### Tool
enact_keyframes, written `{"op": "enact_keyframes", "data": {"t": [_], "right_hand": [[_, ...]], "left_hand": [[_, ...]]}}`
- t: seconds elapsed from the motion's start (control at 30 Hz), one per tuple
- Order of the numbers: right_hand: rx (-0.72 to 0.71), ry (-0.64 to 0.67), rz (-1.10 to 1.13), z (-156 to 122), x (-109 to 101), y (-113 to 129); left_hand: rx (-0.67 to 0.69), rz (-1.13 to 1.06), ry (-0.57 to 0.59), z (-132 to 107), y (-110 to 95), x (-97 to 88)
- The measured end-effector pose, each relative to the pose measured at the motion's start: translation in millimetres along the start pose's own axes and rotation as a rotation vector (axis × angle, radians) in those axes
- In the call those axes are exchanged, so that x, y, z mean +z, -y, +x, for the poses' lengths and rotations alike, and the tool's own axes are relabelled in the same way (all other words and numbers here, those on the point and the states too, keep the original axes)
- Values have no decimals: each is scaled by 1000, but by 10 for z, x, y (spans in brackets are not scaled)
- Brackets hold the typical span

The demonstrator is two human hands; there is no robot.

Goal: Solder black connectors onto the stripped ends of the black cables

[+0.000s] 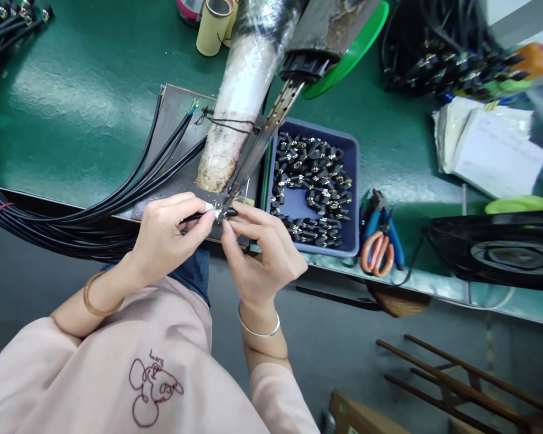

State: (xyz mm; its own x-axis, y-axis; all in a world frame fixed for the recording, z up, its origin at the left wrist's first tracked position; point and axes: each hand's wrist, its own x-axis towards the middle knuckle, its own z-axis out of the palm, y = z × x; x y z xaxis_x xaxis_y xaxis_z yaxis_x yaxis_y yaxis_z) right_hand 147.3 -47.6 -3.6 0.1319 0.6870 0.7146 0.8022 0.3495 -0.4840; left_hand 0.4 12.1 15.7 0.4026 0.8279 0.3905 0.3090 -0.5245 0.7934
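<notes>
My left hand [169, 229] is closed in a pinch on the end of a black cable [190, 217], its thin stripped wires at the fingertips. Thumb and fingers of my right hand [265, 247] pinch a small black connector [229, 212] facing the wires. Between them the tip of a soldering iron [265, 135], fixed slanting downward, meets the spot where wires and connector come together. Whether they touch is too small to tell. Under the work lies a grey metal plate [174, 135], with several cable ends with coloured wires resting on it.
A blue tray [355, 205] holds many black connectors, right of the iron. Beyond it lie pliers [377, 250], papers [493, 144] and a black fan-like device [502, 250]. A plastic-wrapped tube [244, 84] slants over the plate. Bundled cables [63, 220] hang along the left edge.
</notes>
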Motion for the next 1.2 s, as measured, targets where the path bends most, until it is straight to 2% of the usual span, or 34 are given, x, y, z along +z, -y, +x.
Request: {"op": "enact_keyframes", "data": {"t": [0.27, 0.53, 0.83, 0.9, 0.97, 1.03, 1.1, 1.13, 1.17, 1.2], "right_hand": [[-13, 19, -26, -6, -24, 13], [-16, 71, -4, -21, -47, 24], [-27, 46, -18, -10, -30, -13], [0, 48, 12, -20, -30, -13], [64, 2, 84, -27, -43, -6], [108, -147, 161, -22, -77, 9], [129, -320, 161, -6, -137, 28], [140, -352, 130, 3, -173, 37], [177, -293, 94, 10, -208, 43], [223, -172, 81, 14, -238, 46]], "left_hand": [[-47, -42, 16, 9, -8, 6], [-155, -118, 67, -1, 12, -23], [-180, -134, 62, -4, 25, 0], [-214, -177, 111, -3, 26, -20], [-247, -239, 215, -7, 30, -52], [-264, -294, 321, -20, 40, -87], [-251, -315, 354, -44, 53, -111], [-227, -308, 339, -58, 58, -118], [-194, -291, 311, -73, 61, -121], [-154, -270, 278, -89, 62, -121]]}}
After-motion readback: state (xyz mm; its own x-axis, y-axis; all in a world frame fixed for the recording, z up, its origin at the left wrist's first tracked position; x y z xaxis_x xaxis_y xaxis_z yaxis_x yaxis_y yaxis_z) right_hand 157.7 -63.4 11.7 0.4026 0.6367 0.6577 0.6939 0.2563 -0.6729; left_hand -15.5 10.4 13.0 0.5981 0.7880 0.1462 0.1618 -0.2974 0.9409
